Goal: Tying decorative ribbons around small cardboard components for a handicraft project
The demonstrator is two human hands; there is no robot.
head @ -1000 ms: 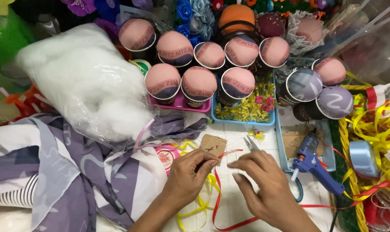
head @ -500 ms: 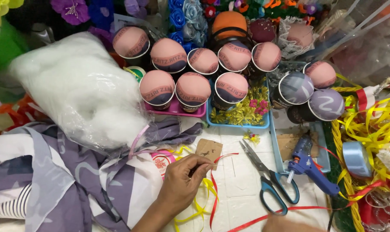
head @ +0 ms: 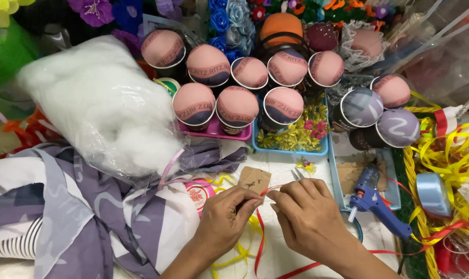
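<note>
My left hand [head: 225,217] and my right hand [head: 307,217] meet at the fingertips over the white table, both pinching a thin red ribbon [head: 259,243] that trails down and off to the right. Just behind the fingertips lies a small brown paper tag [head: 254,179]. The scissors [head: 297,174] lie mostly under my right hand, only their blade tips showing. A blue glue gun [head: 375,201] rests right of my right hand. Yellow ribbon [head: 239,256] loops beneath my left hand.
Several fabric-covered cups [head: 237,106] stand at the back, some in a pink tray [head: 213,132] and a blue tray [head: 291,150]. A clear bag of white stuffing [head: 97,101] and purple fabric [head: 84,206] fill the left. A basket of yellow ribbon [head: 451,155] sits right.
My right hand, nearly out of view half a second ago, has come back up to the left hand and taken the red ribbon, covering the scissors.
</note>
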